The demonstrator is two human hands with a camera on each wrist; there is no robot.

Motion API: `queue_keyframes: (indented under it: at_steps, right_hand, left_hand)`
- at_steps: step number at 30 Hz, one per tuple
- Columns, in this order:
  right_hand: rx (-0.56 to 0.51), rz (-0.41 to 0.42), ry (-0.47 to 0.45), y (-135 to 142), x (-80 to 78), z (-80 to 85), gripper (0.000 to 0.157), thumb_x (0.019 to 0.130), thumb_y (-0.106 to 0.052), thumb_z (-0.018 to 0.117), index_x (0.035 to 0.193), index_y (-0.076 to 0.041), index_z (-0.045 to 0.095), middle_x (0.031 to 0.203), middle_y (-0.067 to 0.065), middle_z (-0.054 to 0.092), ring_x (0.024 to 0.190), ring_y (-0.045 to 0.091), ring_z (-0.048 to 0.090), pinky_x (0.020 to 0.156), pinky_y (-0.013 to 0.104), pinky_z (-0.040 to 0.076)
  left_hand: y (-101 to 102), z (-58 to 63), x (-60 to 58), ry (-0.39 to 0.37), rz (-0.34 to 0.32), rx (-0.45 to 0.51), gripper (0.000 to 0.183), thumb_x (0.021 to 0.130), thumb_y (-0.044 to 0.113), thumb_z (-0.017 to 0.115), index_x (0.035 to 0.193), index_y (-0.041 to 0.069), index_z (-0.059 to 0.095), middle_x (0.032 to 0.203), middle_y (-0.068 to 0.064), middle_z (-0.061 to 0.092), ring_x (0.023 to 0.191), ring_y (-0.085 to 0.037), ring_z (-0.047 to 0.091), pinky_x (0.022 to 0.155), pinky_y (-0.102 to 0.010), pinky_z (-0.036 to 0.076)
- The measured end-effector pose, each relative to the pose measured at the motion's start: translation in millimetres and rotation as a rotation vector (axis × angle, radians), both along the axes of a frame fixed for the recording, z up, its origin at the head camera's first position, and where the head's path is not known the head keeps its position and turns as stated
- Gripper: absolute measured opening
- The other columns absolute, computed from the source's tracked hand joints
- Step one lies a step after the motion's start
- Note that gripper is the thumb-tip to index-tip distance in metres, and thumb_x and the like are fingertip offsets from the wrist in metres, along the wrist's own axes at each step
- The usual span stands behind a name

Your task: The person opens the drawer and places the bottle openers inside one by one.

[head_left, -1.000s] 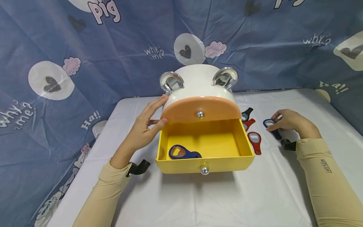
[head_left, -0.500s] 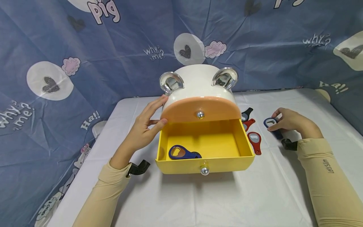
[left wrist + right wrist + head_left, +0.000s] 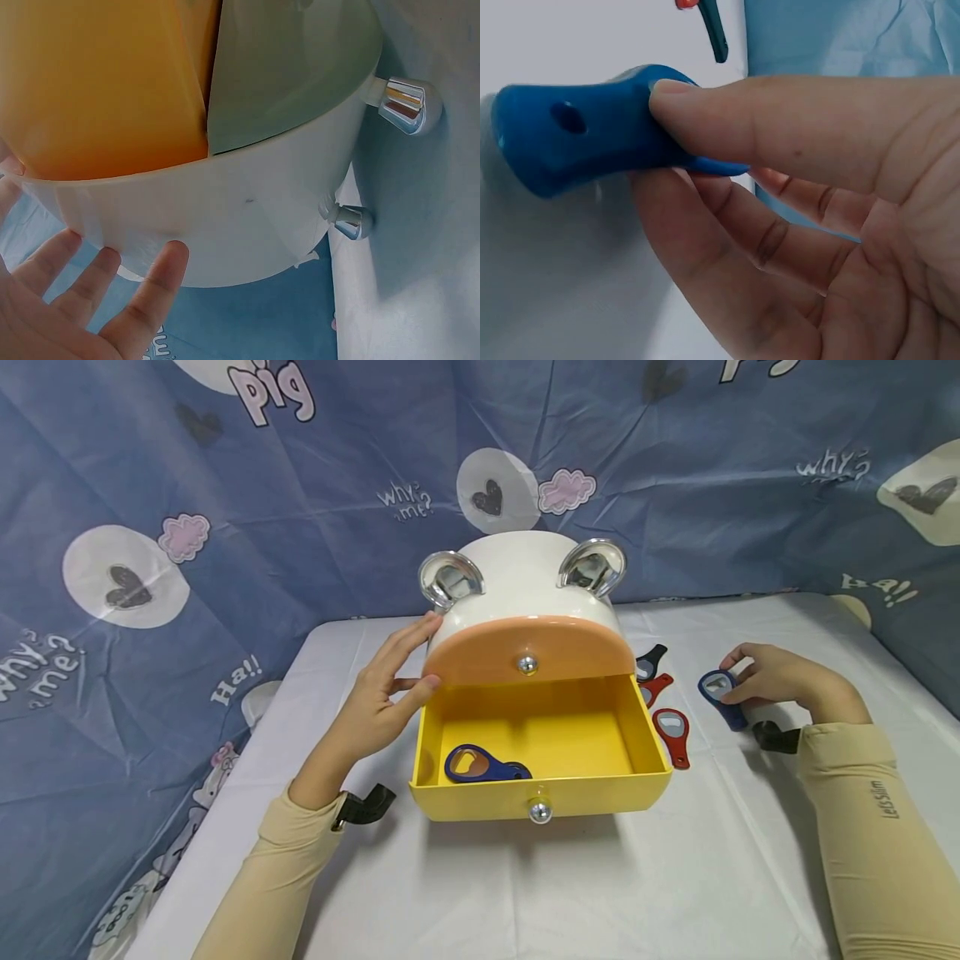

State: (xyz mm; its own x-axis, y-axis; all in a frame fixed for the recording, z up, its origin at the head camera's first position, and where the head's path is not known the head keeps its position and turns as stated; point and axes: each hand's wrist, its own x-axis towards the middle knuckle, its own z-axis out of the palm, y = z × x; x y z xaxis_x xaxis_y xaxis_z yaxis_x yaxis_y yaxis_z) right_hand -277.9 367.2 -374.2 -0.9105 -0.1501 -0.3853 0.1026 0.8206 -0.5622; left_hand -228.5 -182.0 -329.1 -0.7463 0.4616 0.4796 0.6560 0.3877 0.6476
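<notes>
A white box with silver ears (image 3: 525,568) and an orange upper drawer front (image 3: 536,647) stands mid-table. Its yellow lower drawer (image 3: 540,793) is pulled out, with a blue bottle opener (image 3: 480,763) lying inside at the left. My left hand (image 3: 378,697) rests against the box's left side. In the left wrist view its fingers (image 3: 154,296) spread along the white wall (image 3: 225,210). To the right of the box, my right hand (image 3: 780,681) pinches another blue bottle opener (image 3: 731,717) between thumb and fingers. The right wrist view shows that opener's handle (image 3: 562,127) pointing away from the palm.
Beside the drawer's right edge lie a black bottle opener (image 3: 652,662), a red one (image 3: 657,688) partly hidden by the box, and another red one (image 3: 673,739). A blue printed cloth (image 3: 337,485) hangs behind the white-covered table (image 3: 525,893).
The right hand and forearm have shifted slightly to the right, and the blue opener in its pinch has turned a little. The left hand stays against the box.
</notes>
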Motion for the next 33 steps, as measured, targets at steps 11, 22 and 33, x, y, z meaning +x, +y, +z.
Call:
queue_keyframes:
  at_steps: [11, 22, 33]
  right_hand:
    - [-0.048, 0.003, 0.050, 3, 8.7, 10.0, 0.057, 0.098, -0.012, 0.076, 0.137, 0.014, 0.045, 0.121, 0.041, 0.061, 0.086, 0.020, 0.070, 0.073, 0.030, 0.062]
    - [-0.153, -0.013, 0.081, 2, 15.4, 32.3, 0.055, 0.102, -0.006, 0.071, 0.143, 0.014, 0.042, 0.100, 0.008, 0.062, 0.080, 0.008, 0.068, 0.078, 0.023, 0.064]
    - [-0.150, -0.032, 0.161, -10, 27.8, 62.1, 0.059, 0.101, -0.007, 0.074, 0.148, 0.010, 0.045, 0.108, 0.010, 0.063, 0.082, 0.007, 0.069, 0.076, 0.020, 0.063]
  left_hand:
    - [0, 0.3, -0.2, 0.000, -0.002, -0.001, 0.068, 0.107, 0.010, 0.065, 0.168, 0.029, 0.040, 0.175, 0.009, 0.035, 0.160, -0.013, 0.037, 0.098, -0.032, 0.064]
    - [0, 0.8, 0.7, -0.002, 0.002, 0.003, 0.069, 0.106, 0.009, 0.066, 0.168, 0.028, 0.040, 0.175, 0.006, 0.035, 0.160, -0.014, 0.038, 0.098, -0.024, 0.062]
    - [0, 0.8, 1.5, -0.007, 0.003, 0.002, 0.069, 0.107, 0.011, 0.065, 0.168, 0.029, 0.040, 0.175, 0.007, 0.034, 0.160, -0.014, 0.038, 0.099, -0.022, 0.061]
